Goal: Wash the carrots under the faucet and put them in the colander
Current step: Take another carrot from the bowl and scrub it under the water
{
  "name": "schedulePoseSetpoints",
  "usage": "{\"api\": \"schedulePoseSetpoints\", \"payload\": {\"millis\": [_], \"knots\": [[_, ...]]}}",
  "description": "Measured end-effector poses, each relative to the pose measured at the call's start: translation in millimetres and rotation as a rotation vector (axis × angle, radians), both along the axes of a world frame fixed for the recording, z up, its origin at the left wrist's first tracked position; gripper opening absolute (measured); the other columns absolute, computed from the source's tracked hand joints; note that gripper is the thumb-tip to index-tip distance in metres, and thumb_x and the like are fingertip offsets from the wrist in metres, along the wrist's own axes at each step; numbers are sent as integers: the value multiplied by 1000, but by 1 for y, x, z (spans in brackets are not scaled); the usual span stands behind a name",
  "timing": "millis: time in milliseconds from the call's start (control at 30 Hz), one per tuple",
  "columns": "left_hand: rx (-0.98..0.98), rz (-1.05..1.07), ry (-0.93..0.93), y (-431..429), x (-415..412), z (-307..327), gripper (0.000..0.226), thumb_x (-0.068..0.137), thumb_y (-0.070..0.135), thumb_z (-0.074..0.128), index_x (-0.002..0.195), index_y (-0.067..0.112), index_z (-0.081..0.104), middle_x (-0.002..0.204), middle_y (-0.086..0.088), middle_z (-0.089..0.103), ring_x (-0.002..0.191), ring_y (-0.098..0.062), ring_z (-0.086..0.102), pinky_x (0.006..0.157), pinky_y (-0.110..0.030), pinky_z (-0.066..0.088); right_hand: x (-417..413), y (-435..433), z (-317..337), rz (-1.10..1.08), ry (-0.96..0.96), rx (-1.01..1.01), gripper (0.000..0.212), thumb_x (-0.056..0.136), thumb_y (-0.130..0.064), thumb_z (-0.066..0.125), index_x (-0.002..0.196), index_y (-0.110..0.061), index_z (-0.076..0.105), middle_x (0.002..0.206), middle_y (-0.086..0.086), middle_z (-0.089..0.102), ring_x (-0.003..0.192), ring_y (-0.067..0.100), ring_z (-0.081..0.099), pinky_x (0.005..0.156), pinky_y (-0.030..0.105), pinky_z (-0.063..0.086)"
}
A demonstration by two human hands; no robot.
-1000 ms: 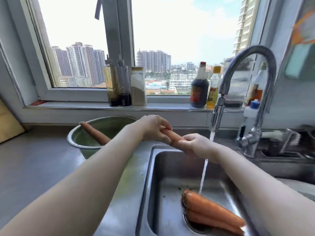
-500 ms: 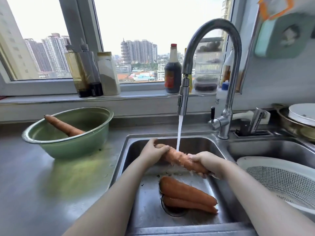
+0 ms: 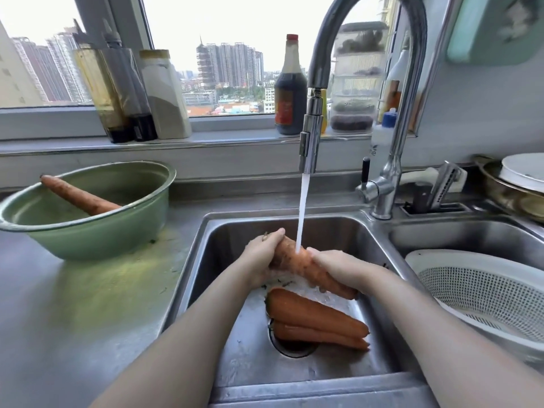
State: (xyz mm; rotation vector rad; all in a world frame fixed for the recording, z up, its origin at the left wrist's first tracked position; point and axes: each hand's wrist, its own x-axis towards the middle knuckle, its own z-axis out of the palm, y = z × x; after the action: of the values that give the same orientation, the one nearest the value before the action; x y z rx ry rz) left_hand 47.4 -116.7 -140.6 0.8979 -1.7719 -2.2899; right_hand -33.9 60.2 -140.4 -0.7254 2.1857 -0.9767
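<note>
Water (image 3: pixel 303 210) from the faucet (image 3: pixel 309 142) strikes the carrot (image 3: pixel 295 260), gripped by left hand (image 3: pixel 260 256) and right hand (image 3: pixel 338 265) above the sink's (image 3: pixel 235 363) middle. Slick skin could let it slip onto the two carrots (image 3: pixel 315 315) lying at the drain (image 3: pixel 291 349).

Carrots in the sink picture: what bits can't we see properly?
Held carrot: head view, parts wrapped by the left hand and right hand.
Drain: mostly under two loose carrots.
Colander: cut by the right edge and covered by the right forearm.
Dark bottle label: too blurred to read.
</note>
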Motion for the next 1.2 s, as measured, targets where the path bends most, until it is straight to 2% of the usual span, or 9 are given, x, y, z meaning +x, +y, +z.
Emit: {"api": "schedulePoseSetpoints", "payload": {"millis": [100, 167, 300, 433, 533, 833, 967, 1100, 1200], "knots": [[-130, -12, -20, 4, -2, 1, 39, 101, 41, 63, 118, 6, 66, 114, -18, 73, 96, -33, 76, 75, -54, 65, 1, -8, 6, 121, -59, -2, 34, 98, -61, 58, 108, -31, 70, 105, -4, 74, 100, 17, 69, 97, 40, 55], [-233, -1, -41, 6, -3, 4, 42, 100, 45, 64, 121, 9, 63, 113, -13, 71, 96, -31, 74, 73, -51, 65, -4, -12, 12, 173, -67, 68, 17, 92, -38, 72, 106, -29, 70, 104, 1, 72, 99, 22, 70, 87, 36, 57], [-443, 8, -39, 1, 3, 8, 42, 99, 50, 63, 129, 21, 53, 104, 3, 61, 86, -12, 63, 49, -24, 54, -9, -17, 11, 287, -9, 356, 44, 74, -29, 76, 118, -28, 69, 121, 2, 71, 114, 22, 66, 87, 34, 55], [-477, 34, -9, -16, 7, 4, 59, 95, 53, 67, 139, 17, 52, 112, -1, 62, 96, -15, 63, 72, -32, 59, 1, -22, -14, 380, 81, 549, 78, 69, -47, 94, 137, -26, 63, 131, -6, 66, 120, 19, 65, 97, 39, 60], [-450, 58, -1, -22, 5, 1, 56, 95, 52, 69, 134, 14, 57, 112, -5, 66, 101, -24, 68, 86, -45, 63, 5, -23, -16, 384, 108, 512, 67, 68, -44, 96, 127, -26, 70, 122, -8, 71, 112, 17, 69, 94, 38, 62], [-381, 181, 71, -22, -3, -2, 63, 92, 57, 69, 135, 13, 58, 123, -7, 66, 110, -26, 65, 99, -48, 57, -3, -10, -11, 374, -120, 389, 29, 90, -16, 81, 116, -18, 68, 115, 9, 76, 104, 27, 76, 91, 43, 62], [-376, 118, 45, -13, -2, -4, 54, 96, 56, 65, 134, 18, 60, 123, -8, 66, 109, -28, 66, 94, -50, 60, -11, -16, -9, 258, -136, 126, 61, 79, -18, 89, 129, -31, 56, 121, 0, 68, 111, 22, 71, 86, 37, 61], [-327, -11, -3, 7, -3, -4, 26, 104, 45, 56, 97, 25, 71, 102, -7, 73, 97, -27, 72, 85, -52, 63, -8, -24, -13, 175, -145, -115, 29, 89, -20, 83, 111, -18, 64, 98, 5, 76, 97, 25, 76, 91, 44, 62], [-339, -75, 51, 15, -3, -3, 25, 108, 40, 51, 103, 29, 73, 108, -8, 74, 102, -27, 72, 85, -51, 64, -8, -22, -15, 201, -111, -198, 18, 97, -15, 74, 113, -16, 67, 89, 1, 76, 86, 19, 74, 86, 38, 61]]}}
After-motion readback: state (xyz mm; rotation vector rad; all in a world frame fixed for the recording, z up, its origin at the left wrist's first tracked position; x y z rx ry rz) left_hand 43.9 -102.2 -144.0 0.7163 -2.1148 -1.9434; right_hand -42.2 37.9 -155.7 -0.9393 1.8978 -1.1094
